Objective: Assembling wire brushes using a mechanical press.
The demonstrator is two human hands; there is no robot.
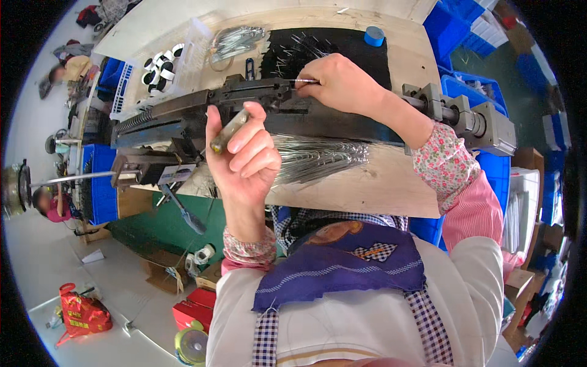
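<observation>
My left hand [247, 159] is raised in front of a long dark metal bench machine [348, 124], its fingers closed around a short, dull grey-brown rod [230, 131]. Farther right, my right hand [339, 82] pinches a thin metal pin [304, 80] over the machine's upper edge. The pin points left toward the machine's dark clamp-like block [251, 92]; whether they touch I cannot tell. Between me and the machine, a bundle of thin bent metal wires [321, 160] lies on the wooden table [361, 194].
Behind the machine is a black mat [361, 61] with loose wires and a blue round tape roll [374, 36]. A white crate [194, 61] of black-and-white rolls stands back left. Grey shaft blocks [471, 119] extend right, near blue bins [483, 85]. A lever [183, 208] hangs at left.
</observation>
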